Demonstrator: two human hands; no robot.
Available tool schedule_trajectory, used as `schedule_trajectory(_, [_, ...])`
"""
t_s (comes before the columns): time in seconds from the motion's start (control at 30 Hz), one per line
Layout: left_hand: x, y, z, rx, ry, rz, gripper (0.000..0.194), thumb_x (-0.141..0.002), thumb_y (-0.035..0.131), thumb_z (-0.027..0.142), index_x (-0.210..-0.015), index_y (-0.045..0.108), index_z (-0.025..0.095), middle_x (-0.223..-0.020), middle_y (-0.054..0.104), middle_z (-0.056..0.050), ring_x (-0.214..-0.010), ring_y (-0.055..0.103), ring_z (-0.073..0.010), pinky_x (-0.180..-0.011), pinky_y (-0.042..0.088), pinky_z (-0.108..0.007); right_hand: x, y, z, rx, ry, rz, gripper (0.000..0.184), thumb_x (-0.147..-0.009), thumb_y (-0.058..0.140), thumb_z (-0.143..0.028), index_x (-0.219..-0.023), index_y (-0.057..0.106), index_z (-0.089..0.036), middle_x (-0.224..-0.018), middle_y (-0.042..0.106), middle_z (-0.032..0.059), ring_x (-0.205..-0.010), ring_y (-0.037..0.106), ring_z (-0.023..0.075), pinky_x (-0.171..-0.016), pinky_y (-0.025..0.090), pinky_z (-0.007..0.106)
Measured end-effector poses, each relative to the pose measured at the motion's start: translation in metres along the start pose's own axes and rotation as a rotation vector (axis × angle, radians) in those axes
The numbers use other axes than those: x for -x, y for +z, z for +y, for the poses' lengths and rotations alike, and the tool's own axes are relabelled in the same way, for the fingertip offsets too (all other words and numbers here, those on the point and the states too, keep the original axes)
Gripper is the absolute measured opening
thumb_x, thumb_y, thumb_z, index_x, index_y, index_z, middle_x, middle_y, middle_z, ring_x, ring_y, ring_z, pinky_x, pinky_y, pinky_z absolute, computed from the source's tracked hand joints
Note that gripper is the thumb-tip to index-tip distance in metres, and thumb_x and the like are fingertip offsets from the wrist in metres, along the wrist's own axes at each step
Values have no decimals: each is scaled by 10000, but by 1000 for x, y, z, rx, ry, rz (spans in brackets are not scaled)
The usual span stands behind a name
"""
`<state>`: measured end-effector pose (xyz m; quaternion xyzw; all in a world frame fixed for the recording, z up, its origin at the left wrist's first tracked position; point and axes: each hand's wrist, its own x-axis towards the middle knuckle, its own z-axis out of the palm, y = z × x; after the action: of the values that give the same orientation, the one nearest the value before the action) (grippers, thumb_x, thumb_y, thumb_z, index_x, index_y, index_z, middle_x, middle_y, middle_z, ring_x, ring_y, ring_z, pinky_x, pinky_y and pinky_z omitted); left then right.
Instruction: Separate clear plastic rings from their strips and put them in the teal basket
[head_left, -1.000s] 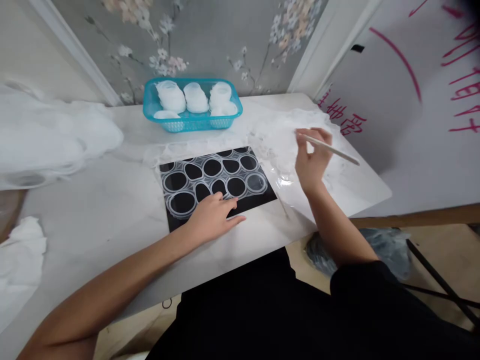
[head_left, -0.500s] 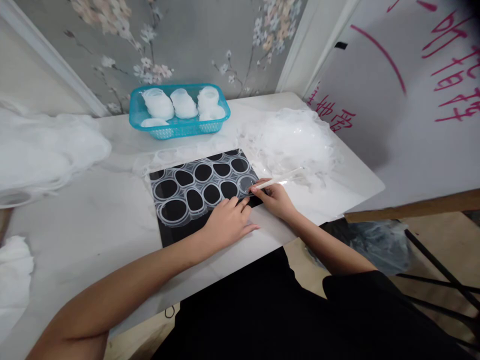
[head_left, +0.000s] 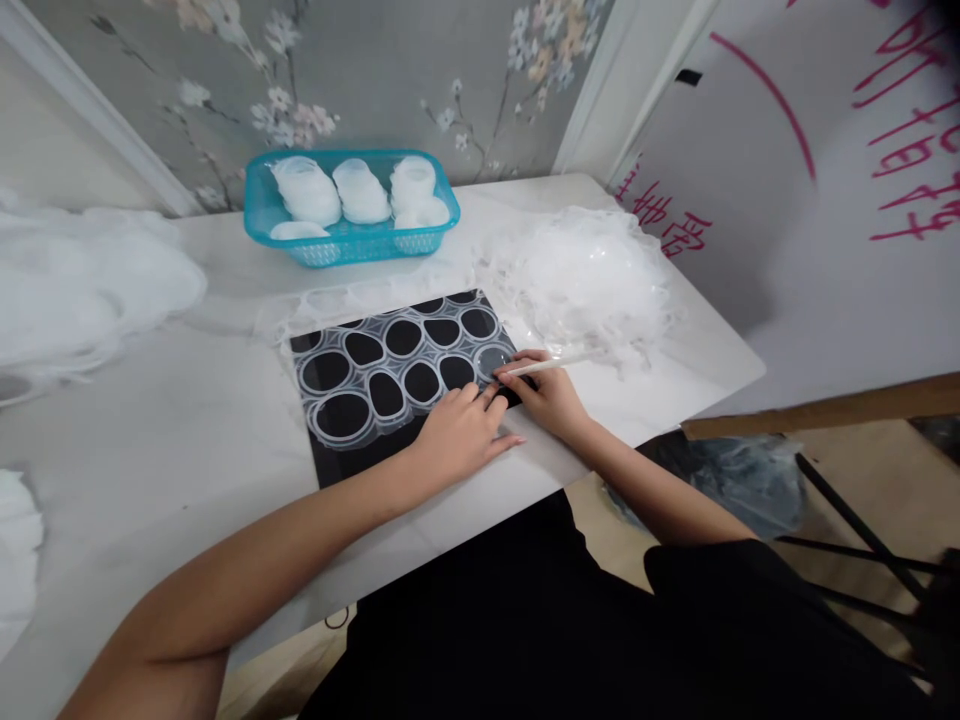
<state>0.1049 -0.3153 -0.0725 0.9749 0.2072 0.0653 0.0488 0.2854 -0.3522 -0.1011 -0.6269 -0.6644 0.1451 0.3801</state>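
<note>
A translucent sheet with rows of round cut-outs [head_left: 403, 392] lies over a black board [head_left: 345, 468] on the table. My left hand [head_left: 465, 430] rests on the lower edge of the sheet and board, fingers stretched out and thumb apart. Close beside it, my right hand [head_left: 551, 395] grips a thin white stick-like tool [head_left: 544, 365] between thumb and fingers. The tool's tip is at the round at the right end of the lower row, where a clear disc [head_left: 491, 360] still fills the hole. My fingers partly cover that spot.
At the back stands a blue plastic basket [head_left: 352, 250] with stacks of white translucent discs [head_left: 362, 190]. A heap of clear plastic scraps [head_left: 592, 275] lies to the right, and a white translucent pile [head_left: 82, 285] to the left. A whiteboard [head_left: 757, 230] with red writing leans at the right.
My right hand came down from above the scrap heap to the sheet's right end, tool in hand, and has stayed there. My left hand moved slightly right along the sheet's lower edge.
</note>
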Motion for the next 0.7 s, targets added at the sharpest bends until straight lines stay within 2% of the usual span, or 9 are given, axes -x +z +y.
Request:
schedule_trajectory(0.17, [-2, -2, -4, 156, -95, -22, 567, -858, 442, 631, -1048, 589, 118, -893, 665, -97, -887, 564, -259, -696, 436, -343, 7, 0, 0, 265, -193, 48, 159, -898, 559, -237, -945, 708, -267, -961, 739, 19, -1208, 504, 266, -995, 382, 472])
schedule_trajectory(0.33, [-3, -6, -7, 237, -143, -44, 529, -831, 461, 653, -964, 601, 160, -825, 628, -74, -834, 576, -245, -662, 437, -328, 12, 2, 5, 386, -327, -13, 219, -869, 576, -214, -1054, 666, -289, -948, 739, 5, -1204, 487, 277, -1007, 331, 481])
schedule_trajectory(0.43, [-4, -8, -9, 280, -182, -73, 542, -805, 463, 687, -943, 606, 182, -802, 612, -64, -819, 577, -243, -646, 437, -322, -1, -6, 12, 460, -373, -49, 241, -847, 590, -217, -1065, 661, -292, -965, 732, 6, -1175, 494, 283, -1003, 322, 490])
schedule_trajectory(0.5, [-5, -9, -10, 306, -202, -95, 552, -791, 467, 703, -934, 613, 190, -796, 610, -61, -817, 577, -243, -636, 437, -318, -22, -21, 19, 516, -336, 73, 208, -854, 571, -211, -1008, 680, -299, -954, 728, 8, -1124, 520, 284, -989, 325, 514])
schedule_trajectory(0.53, [-6, -10, -10, 314, -205, -104, 562, -787, 465, 710, -936, 618, 190, -796, 614, -63, -822, 578, -246, -634, 438, -317, -36, -32, 23, 534, -292, 213, 187, -864, 553, -212, -962, 691, -293, -934, 726, 13, -1088, 533, 286, -975, 331, 531])
schedule_trajectory(0.6, [-5, -12, -9, 320, -200, -113, 611, -777, 453, 731, -997, 628, 188, -819, 629, -73, -852, 581, -252, -638, 445, -317, -62, -56, 30, 533, -116, 557, 178, -890, 525, -252, -933, 697, -254, -938, 707, 48, -1074, 525, 295, -962, 344, 554])
schedule_trajectory(0.63, [-3, -13, -9, 320, -189, -110, 643, -774, 448, 738, -1060, 623, 190, -855, 642, -79, -882, 581, -255, -648, 451, -316, -74, -67, 32, 529, -57, 660, 185, -894, 521, -275, -924, 699, -236, -919, 698, 66, -1061, 525, 299, -960, 348, 565])
schedule_trajectory(0.7, [4, -18, -9, 304, -123, -77, 687, -780, 455, 730, -1196, 578, 198, -1028, 657, -93, -974, 572, -256, -710, 467, -325, -88, -82, 34, 526, 15, 705, 192, -882, 542, -314, -889, 701, -207, -931, 682, 103, -1061, 519, 312, -966, 341, 592])
